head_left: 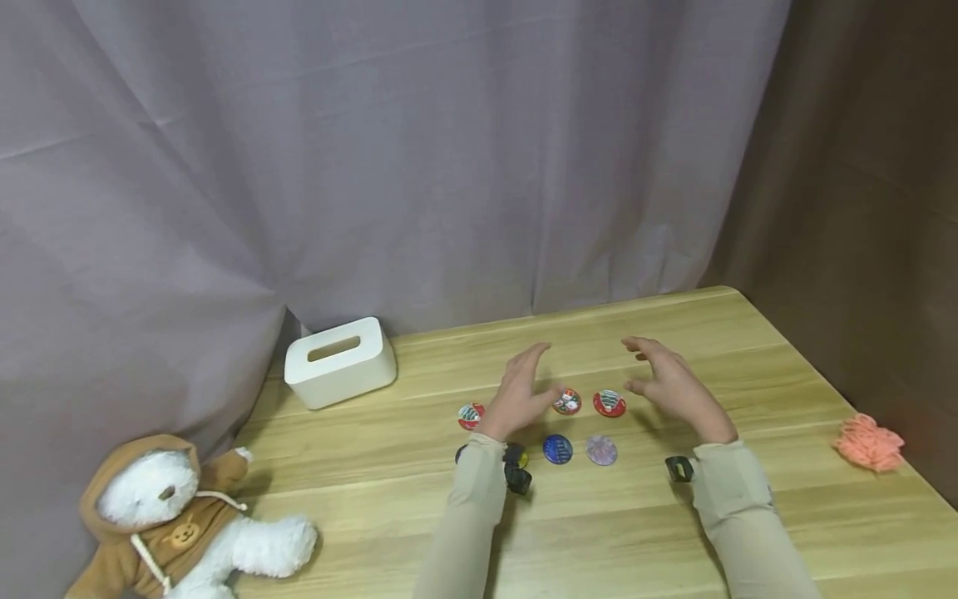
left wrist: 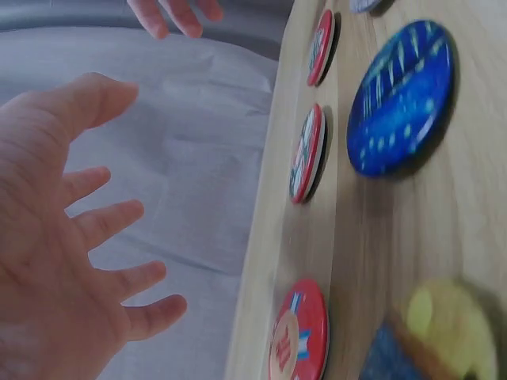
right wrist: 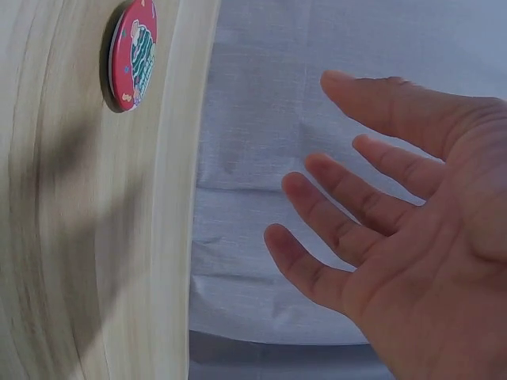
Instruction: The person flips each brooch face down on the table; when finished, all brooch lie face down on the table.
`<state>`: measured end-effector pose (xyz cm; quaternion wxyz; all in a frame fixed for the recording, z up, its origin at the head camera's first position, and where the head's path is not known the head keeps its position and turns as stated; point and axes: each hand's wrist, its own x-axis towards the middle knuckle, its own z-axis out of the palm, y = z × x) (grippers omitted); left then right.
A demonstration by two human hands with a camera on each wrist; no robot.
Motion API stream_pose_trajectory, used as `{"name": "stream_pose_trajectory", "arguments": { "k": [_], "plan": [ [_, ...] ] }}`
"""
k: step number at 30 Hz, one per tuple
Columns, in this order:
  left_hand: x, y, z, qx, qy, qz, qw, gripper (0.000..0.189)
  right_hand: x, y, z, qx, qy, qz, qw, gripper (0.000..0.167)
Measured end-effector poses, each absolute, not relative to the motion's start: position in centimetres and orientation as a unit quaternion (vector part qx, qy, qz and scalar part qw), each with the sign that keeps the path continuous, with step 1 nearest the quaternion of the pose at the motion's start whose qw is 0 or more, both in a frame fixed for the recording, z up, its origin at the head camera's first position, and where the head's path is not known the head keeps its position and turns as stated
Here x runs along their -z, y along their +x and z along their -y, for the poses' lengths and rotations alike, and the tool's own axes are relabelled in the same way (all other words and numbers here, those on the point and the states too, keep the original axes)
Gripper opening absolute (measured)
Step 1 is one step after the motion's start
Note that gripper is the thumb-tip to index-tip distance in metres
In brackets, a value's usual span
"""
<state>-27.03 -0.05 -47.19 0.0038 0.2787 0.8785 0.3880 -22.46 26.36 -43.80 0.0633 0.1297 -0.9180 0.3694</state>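
Several round pin badges lie on the wooden table [head_left: 599,532]. A red badge with a green tree [head_left: 609,403] is nearest my right hand [head_left: 677,395], which hovers with fingers spread and palm facing inward. Beside it is another red badge [head_left: 567,401], partly behind the thumb of my left hand [head_left: 518,398]. That hand also hovers, holding nothing, with its palm turned toward the right one. A third red badge [head_left: 471,416] lies left of the left wrist. Closer to me are a blue badge [head_left: 557,449] and a pale purple badge [head_left: 602,450]. A yellow badge [left wrist: 455,328] is partly hidden by the left wrist in the head view.
At the back left stands a white tissue box [head_left: 340,366]. A plush bear in a brown hoodie [head_left: 180,524] sits at the left edge. Pink yarn [head_left: 870,443] lies near the right edge. A grey curtain [head_left: 464,166] hangs behind the table.
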Motion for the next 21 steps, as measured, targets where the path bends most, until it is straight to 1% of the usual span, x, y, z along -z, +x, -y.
{"name": "stream_pose_trajectory", "arguments": {
  "k": [6, 14, 17, 21],
  "plan": [
    [47.3, -27.3, -1.1, -0.389, 0.281, -0.877, 0.008, 0.076, 43.8, -22.4, -26.5, -0.364, 0.126, 0.921, 0.064, 0.065],
    [47.1, -27.6, -2.6, -0.399, 0.262, -0.879, 0.012, 0.067, 43.8, -22.7, -26.7, -0.352, 0.124, 0.925, 0.066, 0.061],
    [47.2, -27.7, -3.1, -0.388, 0.265, -0.883, 0.015, 0.064, 44.2, -22.9, -26.6, -0.355, 0.126, 0.924, 0.067, 0.058],
    [47.3, -27.6, -4.0, -0.375, 0.27, -0.886, 0.025, 0.064, 45.0, -23.0, -26.5, -0.365, 0.123, 0.921, 0.056, 0.056]
  ]
}}
